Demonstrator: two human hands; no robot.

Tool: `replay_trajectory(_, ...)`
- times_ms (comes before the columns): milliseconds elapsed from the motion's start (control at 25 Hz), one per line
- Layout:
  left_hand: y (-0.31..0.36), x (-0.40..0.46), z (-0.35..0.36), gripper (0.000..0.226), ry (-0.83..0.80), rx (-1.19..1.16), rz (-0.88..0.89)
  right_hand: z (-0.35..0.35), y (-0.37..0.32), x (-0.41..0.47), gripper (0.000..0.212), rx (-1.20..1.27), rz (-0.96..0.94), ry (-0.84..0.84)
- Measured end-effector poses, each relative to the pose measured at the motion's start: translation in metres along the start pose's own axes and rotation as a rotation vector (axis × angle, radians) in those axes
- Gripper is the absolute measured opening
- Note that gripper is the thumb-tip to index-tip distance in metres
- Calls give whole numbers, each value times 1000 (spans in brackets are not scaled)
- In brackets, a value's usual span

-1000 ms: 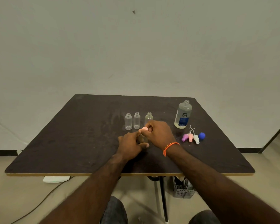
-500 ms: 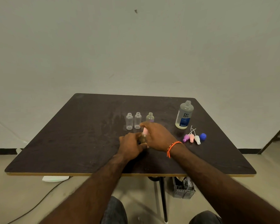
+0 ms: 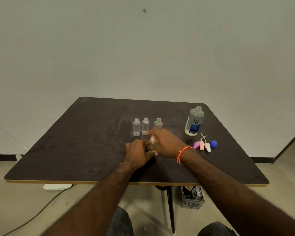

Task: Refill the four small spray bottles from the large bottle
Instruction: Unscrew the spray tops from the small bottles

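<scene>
Now the pink spray top is being fitted on the fourth small bottle.

The left hand point(image 3: 138, 151) is clamped around the small bottle point(image 3: 152, 145) near the middle of the table point(image 3: 75, 150); the right hand point(image 3: 166, 143) is closed on its pink spray top point(image 3: 153, 138). I think it is best to keep the bottle upright and turn gently, so nothing spills. The large bottle point(image 3: 194, 121) stands uncapped, well apart at the right.

Dark table point(image 3: 75, 150) with three uncapped small bottles point(image 3: 145, 126), large bottle point(image 3: 194, 121), perhaps four loose caps point(image 3: 205, 145).
</scene>
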State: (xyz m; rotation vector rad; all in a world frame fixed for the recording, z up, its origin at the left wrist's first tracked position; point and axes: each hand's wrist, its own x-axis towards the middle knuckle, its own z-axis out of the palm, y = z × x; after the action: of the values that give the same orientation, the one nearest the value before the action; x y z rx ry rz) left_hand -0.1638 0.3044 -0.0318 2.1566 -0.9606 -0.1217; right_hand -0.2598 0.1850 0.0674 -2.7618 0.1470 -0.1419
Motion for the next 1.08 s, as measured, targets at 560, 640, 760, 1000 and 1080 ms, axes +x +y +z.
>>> replay_trajectory(560,2,-1,-2,24,7,33,12,-3,1,6,55,-21,61,66)
replay_trajectory(640,2,0,-2,22,4,20,8,-4,3,6,41,-85,131,135)
replay_trajectory(760,4,-2,-3,26,5,51,0,-8,2,4,23,-107,121,121)
replay_trajectory(1000,1,-2,-1,24,0,29,4,-18,6,2,26,-45,15,20)
replay_trajectory(1080,1,-2,-1,29,-1,21,-10,-15,5,-1,37,-30,16,11)
